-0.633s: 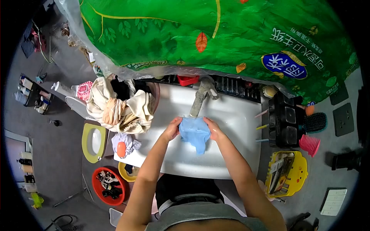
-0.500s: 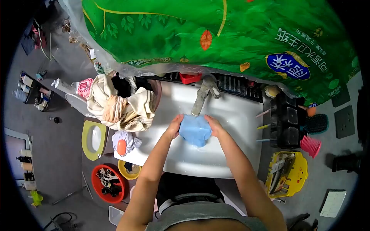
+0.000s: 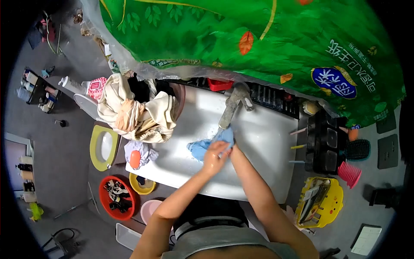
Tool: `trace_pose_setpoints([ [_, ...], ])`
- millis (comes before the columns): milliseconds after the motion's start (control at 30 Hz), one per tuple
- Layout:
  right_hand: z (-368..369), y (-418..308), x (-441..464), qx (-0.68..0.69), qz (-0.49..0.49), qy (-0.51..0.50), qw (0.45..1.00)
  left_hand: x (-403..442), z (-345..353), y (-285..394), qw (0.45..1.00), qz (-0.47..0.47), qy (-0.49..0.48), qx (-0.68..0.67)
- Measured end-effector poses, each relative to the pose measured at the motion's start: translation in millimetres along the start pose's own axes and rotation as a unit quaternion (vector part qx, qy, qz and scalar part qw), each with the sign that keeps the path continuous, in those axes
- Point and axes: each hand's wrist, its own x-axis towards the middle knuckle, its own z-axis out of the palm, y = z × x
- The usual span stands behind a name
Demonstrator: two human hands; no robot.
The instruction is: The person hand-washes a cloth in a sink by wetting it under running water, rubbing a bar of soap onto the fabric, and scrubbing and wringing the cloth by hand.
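A wet light blue cloth [image 3: 199, 149] hangs bunched in the white sink [image 3: 267, 159], its upper part under the spout of the metal faucet [image 3: 233, 105]. My left hand [image 3: 215, 156] lies against the cloth's near side, fingers bent over it. Close beside it on the right, my right hand [image 3: 230, 149] grips the gathered cloth below the spout; its fingers are partly hidden by the cloth and my left hand.
Cream clothes [image 3: 148, 116] are heaped left of the sink, near a lilac cloth [image 3: 148, 153] with orange soap [image 3: 135, 159]. Red [image 3: 103, 196] and yellow [image 3: 150, 186] basins stand lower left. At right are a black holder [image 3: 323, 142] and yellow basket [image 3: 336, 203]. A green package [image 3: 194, 34] overhangs the back.
The blue cloth, earlier spread between my two hands, is now bunched. My hands have come together below the spout, my left moving right over the cloth. The view has shifted slightly.
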Motion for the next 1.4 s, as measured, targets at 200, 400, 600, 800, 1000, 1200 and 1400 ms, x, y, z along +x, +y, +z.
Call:
trace_pose_setpoints([
  [200,30.9,-45.5,-62.7,-0.452,-0.387,-0.399,0.698,-47.5,7.5,-22.6,0.998,0.008,0.006,-0.057],
  [400,36.5,-81.9,-93.9,-0.562,-0.513,-0.328,0.56,-31.2,17.0,-102.0,0.871,-0.414,0.145,-0.22],
  [600,4.5,-97.9,-97.7,-0.245,-0.153,-0.402,0.869,17.9,26.4,-107.1,0.609,-0.466,0.019,-0.641],
  [800,-44.1,-111.3,-86.0,0.054,0.06,-0.246,0.966,20.9,49.6,-135.2,0.629,-0.335,-0.084,-0.696],
  [1000,-73.2,-113.0,-70.0,-0.021,-0.064,-0.224,0.972,2.5,29.9,-134.0,0.799,-0.371,-0.056,-0.471],
  [1200,-62.5,-100.1,-64.0,-0.374,-0.367,-0.229,0.82,-11.9,20.8,-147.5,0.903,-0.236,-0.015,-0.359],
  [1400,-34.6,-88.6,-63.3,-0.474,-0.447,-0.238,0.721,-19.7,7.2,-139.0,0.924,-0.195,-0.02,-0.328],
])
